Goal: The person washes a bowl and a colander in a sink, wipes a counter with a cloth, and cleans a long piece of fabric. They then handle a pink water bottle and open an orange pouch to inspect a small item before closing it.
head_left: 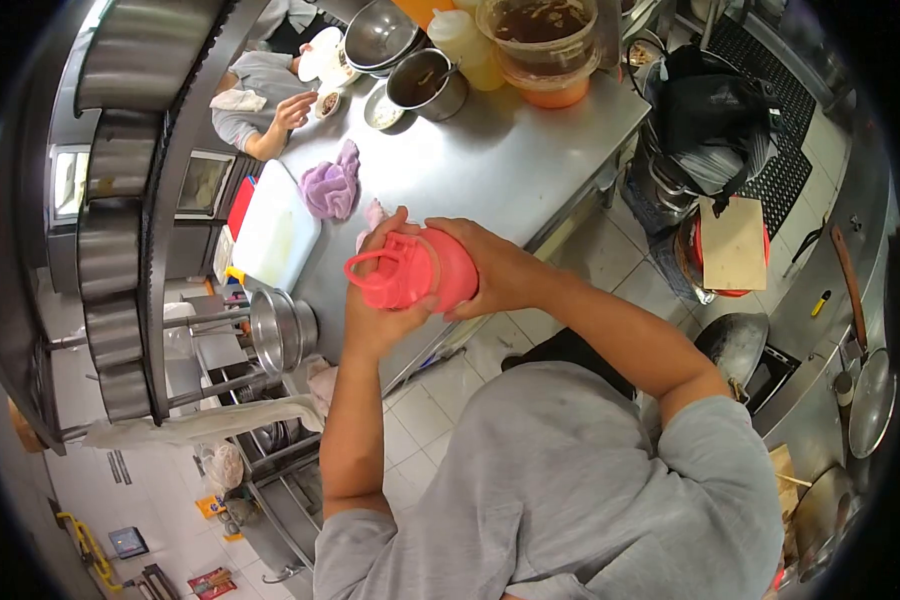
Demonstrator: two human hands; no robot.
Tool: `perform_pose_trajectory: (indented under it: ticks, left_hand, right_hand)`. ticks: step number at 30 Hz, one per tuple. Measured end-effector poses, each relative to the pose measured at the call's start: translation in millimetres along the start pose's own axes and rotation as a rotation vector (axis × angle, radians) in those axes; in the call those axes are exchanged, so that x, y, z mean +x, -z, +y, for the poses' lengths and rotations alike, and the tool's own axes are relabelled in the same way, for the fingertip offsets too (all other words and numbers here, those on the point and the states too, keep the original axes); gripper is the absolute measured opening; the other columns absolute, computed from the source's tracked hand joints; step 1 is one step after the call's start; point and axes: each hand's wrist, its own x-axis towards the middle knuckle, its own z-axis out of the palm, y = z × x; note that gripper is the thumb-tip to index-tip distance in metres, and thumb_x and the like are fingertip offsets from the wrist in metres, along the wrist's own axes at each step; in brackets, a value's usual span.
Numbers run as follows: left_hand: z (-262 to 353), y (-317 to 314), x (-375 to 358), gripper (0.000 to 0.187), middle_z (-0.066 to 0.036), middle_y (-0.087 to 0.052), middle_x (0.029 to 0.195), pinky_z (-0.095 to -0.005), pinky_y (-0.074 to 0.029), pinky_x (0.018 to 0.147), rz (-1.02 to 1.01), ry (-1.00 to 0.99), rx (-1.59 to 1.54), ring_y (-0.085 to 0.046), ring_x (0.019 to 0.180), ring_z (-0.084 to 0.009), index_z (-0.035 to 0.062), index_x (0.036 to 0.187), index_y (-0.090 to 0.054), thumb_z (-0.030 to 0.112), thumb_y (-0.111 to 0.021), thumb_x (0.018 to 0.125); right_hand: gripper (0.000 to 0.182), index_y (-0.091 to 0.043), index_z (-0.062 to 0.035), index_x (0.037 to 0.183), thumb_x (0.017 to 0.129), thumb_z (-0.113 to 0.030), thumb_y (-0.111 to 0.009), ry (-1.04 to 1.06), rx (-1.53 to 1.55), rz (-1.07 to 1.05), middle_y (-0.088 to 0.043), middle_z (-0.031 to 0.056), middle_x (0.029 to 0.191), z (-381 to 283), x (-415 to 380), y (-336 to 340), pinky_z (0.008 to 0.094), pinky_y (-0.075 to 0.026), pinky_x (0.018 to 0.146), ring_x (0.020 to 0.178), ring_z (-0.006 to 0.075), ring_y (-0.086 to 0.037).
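A coral-red bottle (448,272) with a looped handle on its lid is held between my two hands, above the near edge of the steel table. My left hand (375,310) wraps round the lid end, its fingers and thumb on either side of the loop. Around the body of the bottle, at its right side, curls my right hand (485,262). Just behind the bottle lies a small pink cloth (372,216), partly hidden by my fingers. A purple cloth (332,182) sits crumpled farther back on the table.
A white cutting board (276,228) lies at the table's left. Pots (427,86), squeeze bottles (462,42) and a tub (542,42) stand at the back. A co-worker's hand (292,112) is near a small bowl. Metal bowls (280,332) sit left of my arms.
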Motion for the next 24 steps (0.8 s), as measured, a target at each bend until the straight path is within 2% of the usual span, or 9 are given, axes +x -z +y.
perform_pose_trajectory:
  ticks: [9, 12, 15, 21, 24]
  left_hand:
    - [-3, -5, -3, 0.093, -0.011, -0.055, 0.120, -0.0363, -0.040, 0.100, 0.079, -0.019, 0.015, -0.053, 0.113, -0.0247, 0.0004, 0.138, -0.038, 0.013, -0.076, 0.055]
    - [-7, 0, -3, 0.092, -0.013, -0.055, 0.121, -0.0361, -0.040, 0.100, 0.064, -0.081, 0.158, -0.053, 0.113, -0.0248, -0.0001, 0.138, -0.038, 0.014, -0.076, 0.056]
    - [-5, -3, -3, 0.089, -0.016, -0.053, 0.124, -0.0376, -0.039, 0.101, 0.083, -0.063, 0.132, -0.052, 0.117, -0.0270, -0.0004, 0.136, -0.039, 0.018, -0.077, 0.058]
    - [-20, -1, -3, 0.085, -0.022, -0.048, 0.132, -0.0409, -0.035, 0.104, 0.094, -0.158, 0.130, -0.044, 0.126, -0.0316, -0.0011, 0.133, -0.041, 0.026, -0.079, 0.061]
    - [-21, -1, -2, 0.085, -0.021, -0.047, 0.132, -0.0407, -0.036, 0.104, 0.108, -0.160, 0.140, -0.046, 0.125, -0.0299, -0.0010, 0.133, -0.040, 0.024, -0.079, 0.061]
  right_hand:
    - [0.101, -0.031, -0.0032, 0.136, 0.055, -0.023, -0.087, 0.007, -0.044, 0.047, -0.043, 0.0178, 0.131, -1, 2, -4, 0.0402, -0.038, 0.101, 0.120, 0.0341, -0.044]
    - [0.100, -0.031, -0.0033, 0.136, 0.055, -0.023, -0.086, -0.002, -0.042, 0.070, -0.044, 0.0175, 0.130, -2, 2, -7, 0.0408, -0.038, 0.101, 0.120, 0.0345, -0.045]
    - [0.100, -0.031, -0.0041, 0.135, 0.054, -0.023, -0.086, -0.001, -0.051, 0.099, -0.044, 0.0174, 0.130, -1, 0, -10, 0.0412, -0.038, 0.101, 0.120, 0.0346, -0.044]
    - [0.099, -0.033, -0.0048, 0.134, 0.052, -0.022, -0.086, 0.019, -0.111, 0.197, -0.045, 0.0176, 0.130, 0, 0, -17, 0.0423, -0.038, 0.101, 0.120, 0.0354, -0.044]
    - [0.099, -0.033, -0.0047, 0.134, 0.052, -0.021, -0.086, 0.011, -0.130, 0.253, -0.045, 0.0177, 0.129, -1, -2, -23, 0.0432, -0.037, 0.101, 0.120, 0.0362, -0.044]
